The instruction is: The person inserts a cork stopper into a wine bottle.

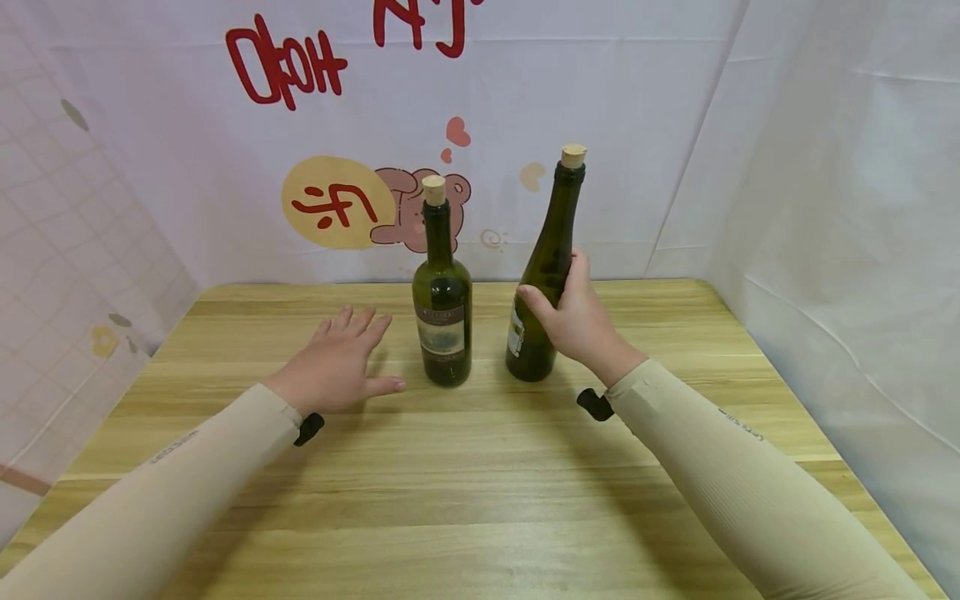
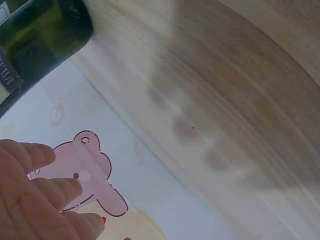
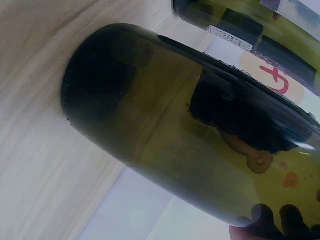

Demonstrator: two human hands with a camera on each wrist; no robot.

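Two dark green glass wine bottles with corks in their necks are in the head view. The right bottle (image 1: 553, 242) leans, its neck toward the right; whether its base touches the table, I cannot tell. My right hand (image 1: 583, 323) grips its body, thumb on the near side, with fingertips seen through the glass in the right wrist view. The left bottle (image 1: 442, 287) stands upright with a dark and pale label. To its left my left hand (image 1: 330, 367) hovers with fingers spread, apart from the bottle (image 2: 45, 37) and holding nothing.
Under everything is a wood-grain table (image 1: 420, 492) with rounded back corners. A white cloth backdrop (image 1: 615, 92) with red characters, hearts and a printed bear (image 1: 423, 218) hangs right behind it, and cloth walls flank both sides.
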